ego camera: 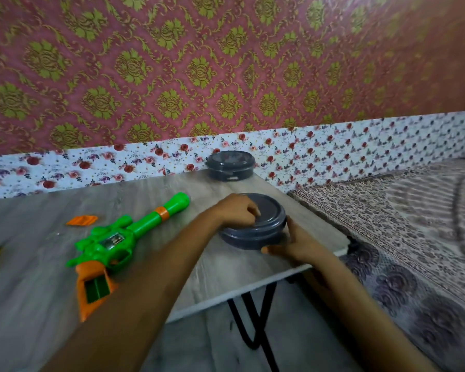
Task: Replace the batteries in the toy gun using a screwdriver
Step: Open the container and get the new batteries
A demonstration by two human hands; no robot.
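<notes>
Grips round grey container point(255, 233) with both hands: left hand point(236, 210) curled over its lid, right hand point(293, 244) clasping its side. Left of container, untouched: green-and-orange toy gun point(113, 244).

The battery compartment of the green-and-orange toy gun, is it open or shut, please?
Open: the rectangular recess in its orange handle is uncovered; a flat orange piece lies apart.

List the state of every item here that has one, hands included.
toy gun: lying on its side, grip compartment uncovered.
orange cover: off, lying loose beside the toy gun.
near container: lid on, gripped by both hands.
far container: lid on, untouched.
left hand: fingers curled on the near container's lid.
right hand: grips the near container's side.
</notes>
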